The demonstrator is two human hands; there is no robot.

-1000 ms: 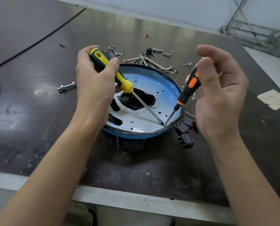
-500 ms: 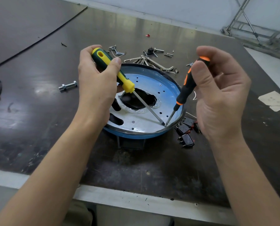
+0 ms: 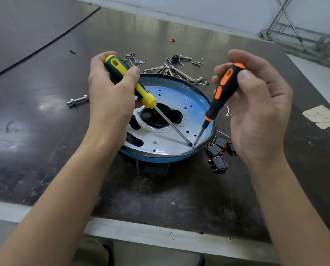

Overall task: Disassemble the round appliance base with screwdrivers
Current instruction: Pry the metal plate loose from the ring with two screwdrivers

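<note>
The round appliance base, blue-rimmed with a silver perforated plate and a dark central hole, sits mid-table. My left hand grips the yellow-and-green screwdriver, its shaft slanting down to the plate's near right edge. My right hand pinches the black-and-orange screwdriver between thumb and fingers. Both tips meet at about the same spot by the rim, near the front right of the plate.
Hex keys, clips and small screws lie behind the base. A bolt with nut rests to the left. Several black switches sit at the base's right. Paper scraps lie far right. The table's front edge runs near me.
My right hand has shifted its hold up the orange handle, which now stands steeper and more exposed. The left hand and yellow screwdriver have barely moved; both tips stay at the same spot.
</note>
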